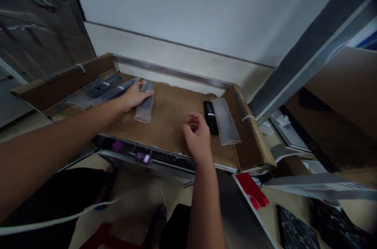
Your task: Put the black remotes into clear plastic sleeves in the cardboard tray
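Observation:
My left hand (134, 96) is at the left part of a cardboard-lined tray (173, 99). Its thumb lies across a translucent plastic sleeve (144, 109), with the fingers closed at the sleeve's upper left edge; their tips are partly hidden. Beside it, further left, dark long objects in clear sleeves (103, 88) lie side by side, partly behind my forearm. My right hand (198, 137) hovers over the right part, fingers loosely curled, a gap showing between thumb and forefinger, nothing in it. Just right of it lies a black handheld device (211, 117) with a white label, alongside another translucent sleeve (226, 121).
Raised cardboard flaps (250, 131) with white ties bound the tray at both sides. A white panel (182, 9) rises behind it. Below its front edge runs a dark metal frame. A red piece (251, 190) and black plastic bags (296, 225) are at the lower right.

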`<state>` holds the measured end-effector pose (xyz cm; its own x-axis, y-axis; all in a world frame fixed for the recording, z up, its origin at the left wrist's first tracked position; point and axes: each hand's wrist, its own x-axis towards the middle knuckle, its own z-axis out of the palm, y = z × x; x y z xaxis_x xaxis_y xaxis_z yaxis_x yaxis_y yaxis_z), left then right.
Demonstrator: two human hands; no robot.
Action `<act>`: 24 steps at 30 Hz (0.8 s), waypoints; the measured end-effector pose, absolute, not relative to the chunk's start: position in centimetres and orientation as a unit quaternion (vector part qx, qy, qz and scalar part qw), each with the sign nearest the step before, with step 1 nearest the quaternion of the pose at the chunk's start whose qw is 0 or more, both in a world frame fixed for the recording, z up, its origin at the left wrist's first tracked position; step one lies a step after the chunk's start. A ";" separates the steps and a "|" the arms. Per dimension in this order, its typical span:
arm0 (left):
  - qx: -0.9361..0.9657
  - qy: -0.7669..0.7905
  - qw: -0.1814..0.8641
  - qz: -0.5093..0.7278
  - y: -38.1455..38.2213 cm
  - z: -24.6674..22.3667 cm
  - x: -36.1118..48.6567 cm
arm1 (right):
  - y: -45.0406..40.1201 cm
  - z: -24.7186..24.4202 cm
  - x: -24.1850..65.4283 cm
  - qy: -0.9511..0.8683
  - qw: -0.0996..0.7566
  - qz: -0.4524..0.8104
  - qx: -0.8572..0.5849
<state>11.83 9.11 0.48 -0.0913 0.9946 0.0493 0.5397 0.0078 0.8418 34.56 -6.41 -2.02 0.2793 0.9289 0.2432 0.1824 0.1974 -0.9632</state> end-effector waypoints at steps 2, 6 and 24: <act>0.671 0.659 0.183 0.287 9.2 1.8 8.7 | -6.3 -2.1 34.5 -0.496 0.588 0.333 -0.545; 0.777 0.599 0.022 0.193 8.2 3.2 5.5 | -6.2 -2.1 34.5 -0.492 0.583 0.329 -0.557; 0.632 0.611 0.084 0.470 -10.9 -2.4 0.9 | -5.7 -1.7 34.1 -0.471 0.557 0.244 -0.639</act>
<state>0.88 -10.92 -2.37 -0.1867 0.8506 0.4915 0.6931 -0.2405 0.6795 34.06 -5.71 -1.73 0.4369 0.8736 0.2142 0.3308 0.0653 -0.9414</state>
